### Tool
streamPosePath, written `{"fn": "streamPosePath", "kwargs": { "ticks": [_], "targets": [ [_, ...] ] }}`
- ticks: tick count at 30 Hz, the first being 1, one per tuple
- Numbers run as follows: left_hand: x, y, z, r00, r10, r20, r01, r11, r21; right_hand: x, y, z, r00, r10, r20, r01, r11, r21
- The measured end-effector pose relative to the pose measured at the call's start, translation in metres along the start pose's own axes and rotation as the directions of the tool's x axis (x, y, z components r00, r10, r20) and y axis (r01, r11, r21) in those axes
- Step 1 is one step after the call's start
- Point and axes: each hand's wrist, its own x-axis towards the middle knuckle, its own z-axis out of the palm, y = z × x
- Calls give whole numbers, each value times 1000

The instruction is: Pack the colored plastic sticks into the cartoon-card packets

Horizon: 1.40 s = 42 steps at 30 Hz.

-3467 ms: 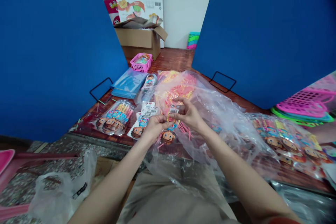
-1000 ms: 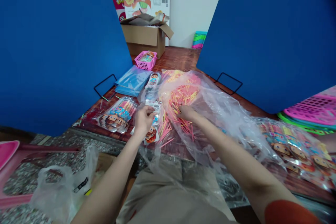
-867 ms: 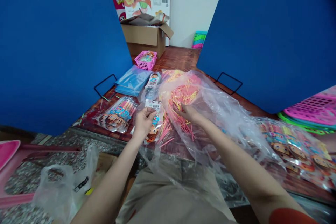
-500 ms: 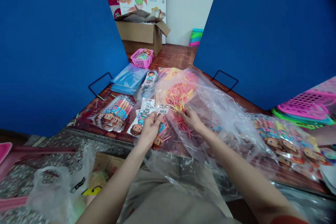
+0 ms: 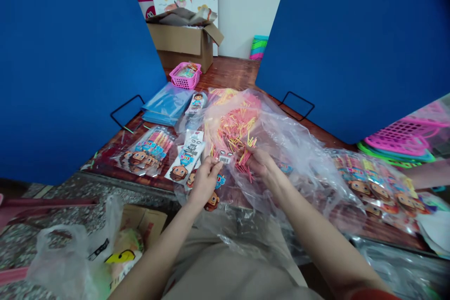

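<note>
My left hand [image 5: 206, 179] pinches a small printed packet with a barcode [image 5: 224, 159] at its top edge; a cartoon face shows below my fingers. Thin pink and yellow sticks [image 5: 237, 124] lie heaped in a large clear plastic bag [image 5: 298, 159] spread open before me. At the near edge of that heap, my right hand [image 5: 262, 161] has its fingers closed on a bunch of sticks. Left of my left hand lie loose flat printed packets [image 5: 184, 161]. Further left is a stack of filled packets [image 5: 147, 150] with sticks inside.
Blue panels [image 5: 70, 65] flank the table on both sides. At the back stand an open cardboard box [image 5: 179, 40] and a pink basket [image 5: 186, 76]. Blue plastic sheets [image 5: 167, 105] lie nearby. Filled packets [image 5: 369, 178] and another person's arm [image 5: 431, 176] are at the right.
My right hand has closed around a bunch of sticks and lifted it slightly from the heap. My left hand has moved slightly down and right with the packet. The view has shifted a little.
</note>
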Motion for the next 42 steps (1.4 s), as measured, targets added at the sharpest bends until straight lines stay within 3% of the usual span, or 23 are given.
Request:
{"fn": "streamPosePath", "kwargs": {
  "ticks": [3, 6, 9, 14, 19, 25, 34, 42],
  "targets": [
    [0, -1, 1, 998, -29, 53, 32, 997, -63, -5, -3, 8, 996, 73, -57, -71, 997, 42],
    [-1, 1, 2, 996, -62, 69, 70, 991, -111, -19, -11, 25, 990, -139, -30, 141, 985, 102],
    [-2, 7, 4, 988, -131, 79, 143, 975, -171, -35, -23, 46, 942, -335, 17, 330, 935, 130],
    [-4, 15, 8, 960, -256, 111, 278, 921, -274, -49, -34, 65, 922, -371, 112, 361, 927, 104],
    [-5, 13, 12, 934, -321, 153, 355, 870, -342, -51, -26, 66, 917, -353, 185, 338, 935, 111],
    [-5, 14, 13, 928, -339, 154, 372, 849, -375, -57, -30, 67, 909, -393, 138, 386, 919, 79],
    [-7, 20, 15, 944, -287, 165, 328, 874, -358, -57, -24, 65, 922, -372, 109, 382, 919, -95],
    [-3, 16, 20, 958, -268, 101, 285, 856, -432, -53, -7, 51, 889, -416, 190, 455, 845, -282]
  ]
}}
